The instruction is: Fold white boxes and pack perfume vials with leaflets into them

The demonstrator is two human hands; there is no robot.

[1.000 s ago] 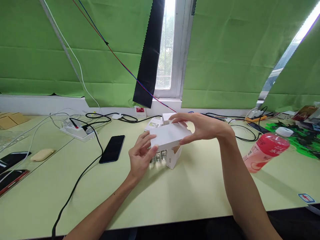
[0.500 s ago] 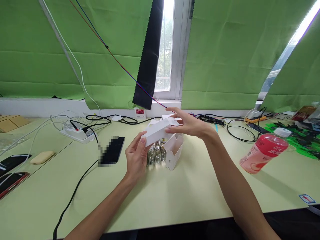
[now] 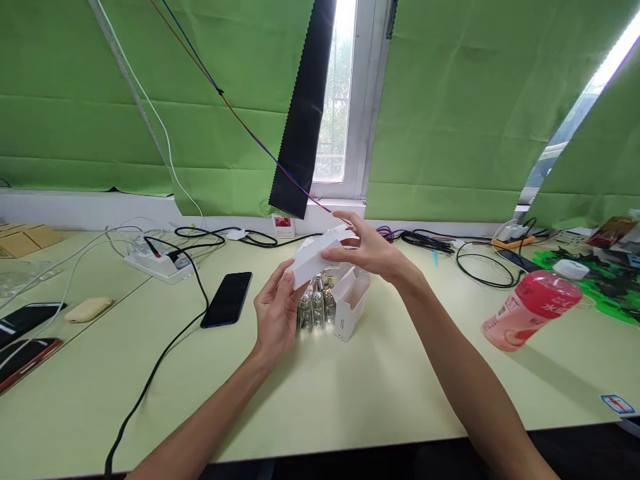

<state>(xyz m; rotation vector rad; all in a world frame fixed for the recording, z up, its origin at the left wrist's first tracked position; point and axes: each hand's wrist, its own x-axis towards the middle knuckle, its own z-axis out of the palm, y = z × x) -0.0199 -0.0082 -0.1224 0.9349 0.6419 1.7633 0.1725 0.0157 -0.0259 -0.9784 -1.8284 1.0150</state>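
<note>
- pinching a white box [image 3: 313, 263] at its lower left end with the left hand [image 3: 275, 310], held aloft over the desk [image 3: 370, 393], between near and far edges
- gripping its upper right end between thumb and fingers of the right hand [image 3: 373, 250], with forefinger lifted
- tipped steeply now, against an almost level pose a second ago, bringing the upper end to the right fingers: a shift, by judgement, from holding the box to working at its end
- baring, just below, an open white carton [image 3: 345, 320] and, just to its left, shiny cylinders [image 3: 317, 310]
- flanked, well apart, by a dark phone [image 3: 227, 300] toward the desk's left edge and a pink bottle [image 3: 533, 307] toward the right
</note>
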